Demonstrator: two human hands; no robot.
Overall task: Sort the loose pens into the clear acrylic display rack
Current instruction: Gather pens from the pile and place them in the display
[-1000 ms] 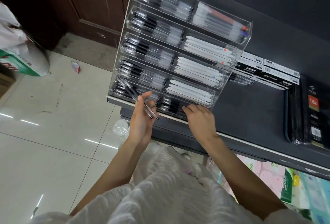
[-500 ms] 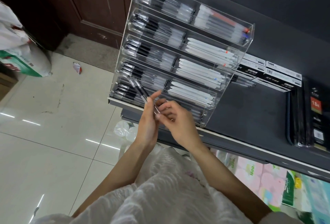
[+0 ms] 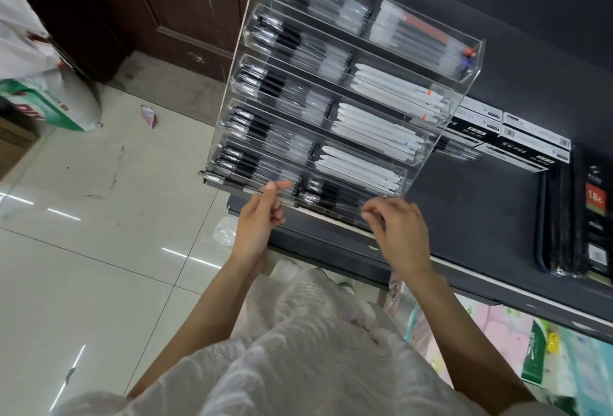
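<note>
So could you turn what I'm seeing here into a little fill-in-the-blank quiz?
1. The left hand holds a pen at the rack's ___ tier.
2. The clear rack stands on a dark ___.
3. Pens in the rack's right-hand compartments are mostly ___.
4. The right hand holds ___.

Missing words: bottom; shelf; white; nothing

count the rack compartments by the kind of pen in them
black-grip clear pens: 6 compartments
white pens: 3 compartments
frosted pens with red and blue ends: 1 compartment
total: 10 compartments in the rack
</note>
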